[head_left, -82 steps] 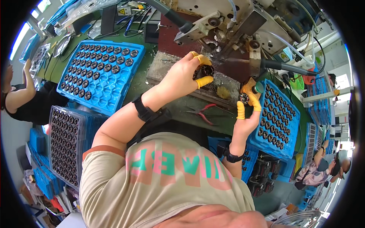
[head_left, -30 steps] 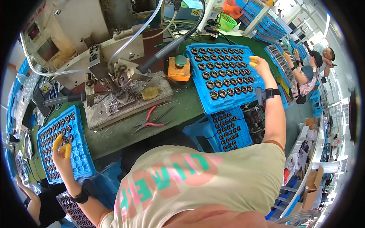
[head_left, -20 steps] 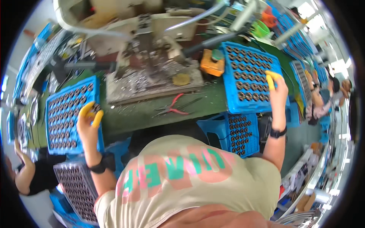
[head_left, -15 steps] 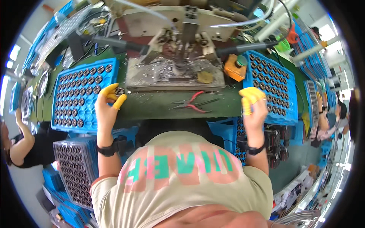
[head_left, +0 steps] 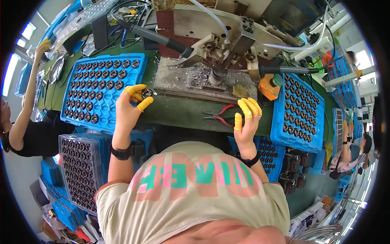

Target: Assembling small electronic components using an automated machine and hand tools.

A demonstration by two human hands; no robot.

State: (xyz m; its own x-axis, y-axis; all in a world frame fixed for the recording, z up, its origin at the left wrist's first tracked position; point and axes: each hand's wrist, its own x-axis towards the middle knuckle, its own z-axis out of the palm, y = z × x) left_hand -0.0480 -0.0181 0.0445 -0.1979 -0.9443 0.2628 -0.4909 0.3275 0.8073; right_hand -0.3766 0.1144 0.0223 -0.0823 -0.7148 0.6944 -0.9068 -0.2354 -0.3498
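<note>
My left hand (head_left: 131, 102), with yellow finger cots, pinches a small round black-and-silver part (head_left: 146, 93) between thumb and fingers. It is just beside the right edge of the left blue tray (head_left: 106, 125), which carries rows of similar parts and several bare pockets. My right hand (head_left: 248, 122), also in yellow finger cots, has its thumb and fingers apart and nothing visible between them. Beside that hand, red-handled pliers (head_left: 221, 116) lie on the green bench, partly hidden by it. The right blue tray (head_left: 302, 143), farther right, holds rows of the same round parts.
Ahead stands a metal machine (head_left: 218, 76) with a base plate (head_left: 174, 83) strewn with metal chips. An orange bottle (head_left: 269, 87) with a green cap is beside the right tray. Stacked trays (head_left: 81, 175) stand lower left. A co-worker's arm (head_left: 29, 93) reaches up at far left.
My right hand has come left from the right tray to near the pliers, its fingers spreading. My left hand still holds the round part. The view has turned, so the machine appears tilted.
</note>
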